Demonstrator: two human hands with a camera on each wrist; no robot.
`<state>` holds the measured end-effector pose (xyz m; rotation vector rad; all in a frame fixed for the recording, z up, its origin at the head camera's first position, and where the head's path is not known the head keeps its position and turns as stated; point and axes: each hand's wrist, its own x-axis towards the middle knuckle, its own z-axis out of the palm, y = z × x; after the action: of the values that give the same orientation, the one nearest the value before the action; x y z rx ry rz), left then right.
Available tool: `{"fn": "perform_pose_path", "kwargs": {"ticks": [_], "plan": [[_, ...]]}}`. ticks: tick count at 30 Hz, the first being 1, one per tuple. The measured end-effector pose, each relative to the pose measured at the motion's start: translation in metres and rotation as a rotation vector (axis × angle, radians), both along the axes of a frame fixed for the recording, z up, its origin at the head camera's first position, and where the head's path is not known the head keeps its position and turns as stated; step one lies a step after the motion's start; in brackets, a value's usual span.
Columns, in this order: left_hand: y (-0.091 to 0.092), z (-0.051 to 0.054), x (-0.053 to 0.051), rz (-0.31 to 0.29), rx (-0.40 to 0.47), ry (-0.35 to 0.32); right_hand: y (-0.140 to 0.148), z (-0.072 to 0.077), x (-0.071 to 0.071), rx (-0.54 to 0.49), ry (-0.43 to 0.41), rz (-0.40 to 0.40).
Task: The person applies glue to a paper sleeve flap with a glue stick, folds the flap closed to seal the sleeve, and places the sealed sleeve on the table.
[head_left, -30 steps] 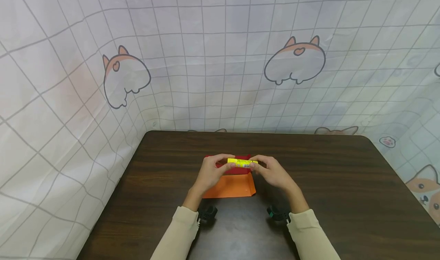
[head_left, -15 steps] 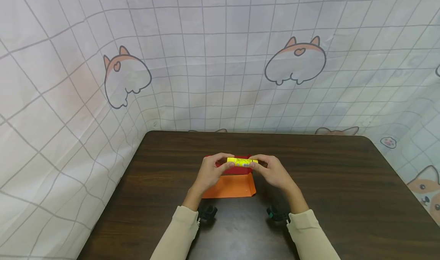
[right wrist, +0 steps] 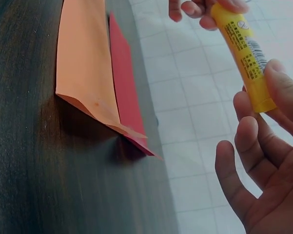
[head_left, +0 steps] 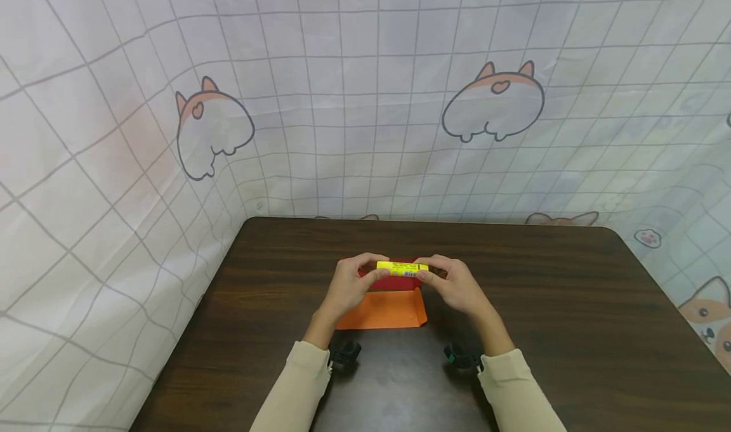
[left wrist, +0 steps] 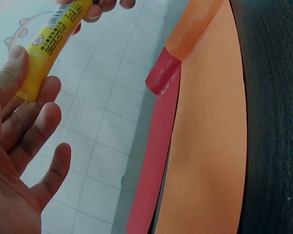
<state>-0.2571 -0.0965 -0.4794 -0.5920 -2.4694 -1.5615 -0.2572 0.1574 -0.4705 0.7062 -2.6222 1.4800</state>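
A yellow glue stick [head_left: 402, 269] with black print and a barcode is held level above the table, one end in each hand. The left hand [head_left: 350, 289] pinches its left end between thumb and fingers. At the other end, the right hand [head_left: 457, 286] pinches it the same way. In the left wrist view the glue stick [left wrist: 56, 36] slants up from the thumb. Below the hands lies a sheet of orange paper [head_left: 381, 310] with a folded edge, and behind it red paper [head_left: 394, 283], partly hidden by the hands. The right wrist view shows the orange paper's [right wrist: 85, 53] end flap raised.
The papers lie on a dark wooden table [head_left: 548, 305]. A white grid-patterned curtain [head_left: 354, 115] with cartoon dogs hangs behind and at both sides. Black wrist devices [head_left: 345, 354] sit under both wrists.
Both hands and the glue stick have risen very slightly, and the grip looks the same. The whole head view has shifted a little.
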Motion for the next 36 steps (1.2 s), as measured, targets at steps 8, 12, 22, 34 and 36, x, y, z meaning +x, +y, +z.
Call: {"fn": "perform_pose_path", "kwargs": {"ticks": [8,12,22,34,36], "plan": [[-0.001,0.004,0.002,0.010,-0.007,0.000,-0.003,0.000,0.001,-0.010,0.033,-0.030],[-0.001,0.003,0.001,0.014,-0.009,-0.003,-0.006,0.007,0.007,-0.002,0.037,-0.044],[-0.002,0.003,0.000,0.015,0.000,-0.006,-0.014,0.033,0.025,-0.053,0.049,-0.035],[-0.003,0.004,-0.002,0.008,-0.001,0.009,-0.014,0.030,0.024,-0.070,0.068,-0.038],[-0.003,0.004,-0.002,0.009,0.003,0.010,-0.015,0.031,0.024,-0.073,0.073,-0.034]]}}
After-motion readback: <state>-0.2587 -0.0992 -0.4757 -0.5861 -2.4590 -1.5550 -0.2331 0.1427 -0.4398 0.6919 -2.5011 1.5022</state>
